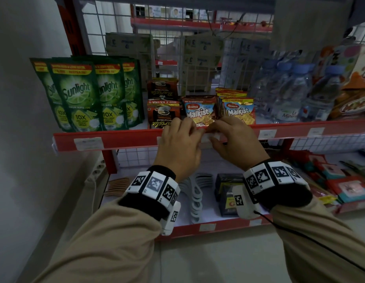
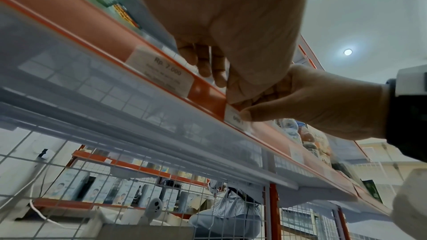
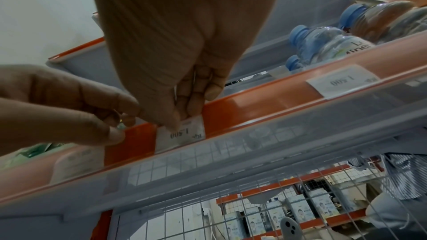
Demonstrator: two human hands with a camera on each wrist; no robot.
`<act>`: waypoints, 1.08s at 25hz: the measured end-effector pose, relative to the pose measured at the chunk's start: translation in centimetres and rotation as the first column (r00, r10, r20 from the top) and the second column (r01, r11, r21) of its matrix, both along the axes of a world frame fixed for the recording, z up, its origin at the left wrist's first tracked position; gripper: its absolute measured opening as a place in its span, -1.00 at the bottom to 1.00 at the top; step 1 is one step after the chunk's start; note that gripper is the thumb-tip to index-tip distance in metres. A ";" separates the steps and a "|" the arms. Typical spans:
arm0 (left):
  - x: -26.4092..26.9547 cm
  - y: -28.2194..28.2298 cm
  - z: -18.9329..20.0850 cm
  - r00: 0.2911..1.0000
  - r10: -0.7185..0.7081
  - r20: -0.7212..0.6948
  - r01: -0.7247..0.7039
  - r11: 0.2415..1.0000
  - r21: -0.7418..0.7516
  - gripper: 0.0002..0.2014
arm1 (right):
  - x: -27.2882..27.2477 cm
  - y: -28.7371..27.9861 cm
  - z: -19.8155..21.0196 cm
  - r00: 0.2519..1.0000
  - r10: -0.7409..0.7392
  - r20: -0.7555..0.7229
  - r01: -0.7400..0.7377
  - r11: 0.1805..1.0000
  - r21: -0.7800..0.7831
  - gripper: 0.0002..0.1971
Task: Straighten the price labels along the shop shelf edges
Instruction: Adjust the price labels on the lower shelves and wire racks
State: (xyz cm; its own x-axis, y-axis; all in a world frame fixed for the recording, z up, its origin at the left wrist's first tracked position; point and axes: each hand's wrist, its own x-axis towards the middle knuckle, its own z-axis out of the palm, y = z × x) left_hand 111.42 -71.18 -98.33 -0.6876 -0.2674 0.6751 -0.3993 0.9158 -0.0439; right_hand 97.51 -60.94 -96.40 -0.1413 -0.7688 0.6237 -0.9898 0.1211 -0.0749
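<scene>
Your right hand (image 3: 184,43) pinches the thin, floppy price label (image 3: 182,134) in the red shelf edge strip (image 3: 254,101), your left hand (image 3: 69,107) curls just beside it, so nudge its corners, since paper like that probably creases easily.

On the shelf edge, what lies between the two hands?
The price label reading 1.500; the right hand touches it, the left hand is beside it. Right wrist view.

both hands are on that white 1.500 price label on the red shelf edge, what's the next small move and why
Probably slide the white 1.500 price label level in the red shelf-edge strip, then let go: the right hand presses it with thumb and fingertips, and the left hand touches the strip beside it.
</scene>
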 end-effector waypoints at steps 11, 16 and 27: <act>-0.8 0.0 -0.6 0.996 0.040 -0.075 -0.039 0.999 0.016 -0.74 | 0.2 -0.7 -0.4 0.998 -0.058 -0.033 0.059 0.998 0.032 -0.76; -1.0 -0.4 -0.6 0.987 0.038 -0.157 -0.034 0.999 0.024 -0.80 | -0.3 -0.7 0.5 0.988 -0.023 0.153 0.014 0.998 0.060 -0.87; -1.3 -0.6 -0.2 0.976 -0.023 -0.218 0.054 0.989 0.136 -0.71 | -0.4 -0.1 2.0 0.788 0.162 0.594 -0.020 0.971 -0.237 -0.81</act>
State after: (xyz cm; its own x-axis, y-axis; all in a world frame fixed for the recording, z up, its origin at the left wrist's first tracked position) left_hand 110.14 -71.81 -98.56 -0.5419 -0.3459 0.7660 -0.3499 0.9215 0.1686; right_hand 97.10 -61.02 -94.38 -0.4793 -0.6604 0.5781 -0.7366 -0.0555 -0.6741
